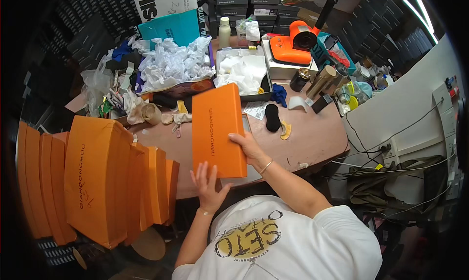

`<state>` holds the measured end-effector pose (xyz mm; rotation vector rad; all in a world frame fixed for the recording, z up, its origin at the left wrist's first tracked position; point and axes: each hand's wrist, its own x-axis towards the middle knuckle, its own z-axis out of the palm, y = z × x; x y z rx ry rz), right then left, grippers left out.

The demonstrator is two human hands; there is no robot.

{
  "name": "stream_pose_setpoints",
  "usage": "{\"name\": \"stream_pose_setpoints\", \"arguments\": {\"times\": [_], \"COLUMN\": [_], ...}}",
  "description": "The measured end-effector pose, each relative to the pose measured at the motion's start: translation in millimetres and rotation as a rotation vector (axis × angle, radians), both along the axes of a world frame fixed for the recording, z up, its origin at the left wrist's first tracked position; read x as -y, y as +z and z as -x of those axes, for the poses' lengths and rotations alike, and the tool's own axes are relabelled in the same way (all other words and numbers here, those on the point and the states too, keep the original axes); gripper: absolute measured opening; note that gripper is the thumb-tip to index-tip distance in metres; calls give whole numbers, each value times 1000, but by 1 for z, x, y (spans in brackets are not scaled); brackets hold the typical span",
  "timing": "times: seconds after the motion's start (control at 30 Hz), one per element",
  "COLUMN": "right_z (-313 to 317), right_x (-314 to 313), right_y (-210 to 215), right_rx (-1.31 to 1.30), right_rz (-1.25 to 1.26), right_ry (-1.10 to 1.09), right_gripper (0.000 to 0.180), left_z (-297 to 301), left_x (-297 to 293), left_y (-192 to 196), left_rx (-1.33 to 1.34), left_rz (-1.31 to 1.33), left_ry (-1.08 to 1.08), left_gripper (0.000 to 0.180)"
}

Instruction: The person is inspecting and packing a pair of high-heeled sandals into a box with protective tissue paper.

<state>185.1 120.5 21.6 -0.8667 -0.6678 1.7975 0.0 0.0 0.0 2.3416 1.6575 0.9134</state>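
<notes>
An orange shoebox [220,128] with dark lettering is held tilted above the middle of the table. My right hand [250,147] grips its right side, with the thumb on the broad face and the other fingers hidden behind the edge. At the lower left corner my left hand [210,188] has its fingers spread, the tips against or very close to the box. Pale grey edges of something flat show beneath the box; I cannot tell what it is. To the left, several more orange shoeboxes [95,182] stand in stacks beside the table.
Behind lie a carton of crumpled white tissue [176,62] and a tray of white paper [239,72]. An orange machine [293,48], a cream bottle [224,32] and spray cans [322,80] stand at the back. A black oval pad [272,118] rests on the tabletop [312,138]. Cables hang at right.
</notes>
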Motion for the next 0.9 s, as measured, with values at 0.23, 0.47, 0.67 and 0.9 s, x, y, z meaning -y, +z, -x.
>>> {"name": "stream_pose_setpoints", "arguments": {"times": [0.23, 0.47, 0.67, 0.9], "right_z": [-213, -262, -228, -84], "right_x": [29, 89, 113, 44], "right_y": [50, 6, -57, -134], "right_rx": [-485, -371, -97, 918], "right_rz": [-339, -172, 137, -1], "right_ry": [-308, -729, -557, -81], "right_gripper": [47, 50, 63, 42], "left_z": [-81, -231, -84, -18], "left_x": [-43, -117, -95, -64], "left_y": [71, 18, 5, -58], "left_rx": [388, -809, -440, 571], "left_rz": [35, 523, 448, 673], "left_ry": [-330, -883, -309, 250], "left_gripper": [49, 42, 50, 59]}}
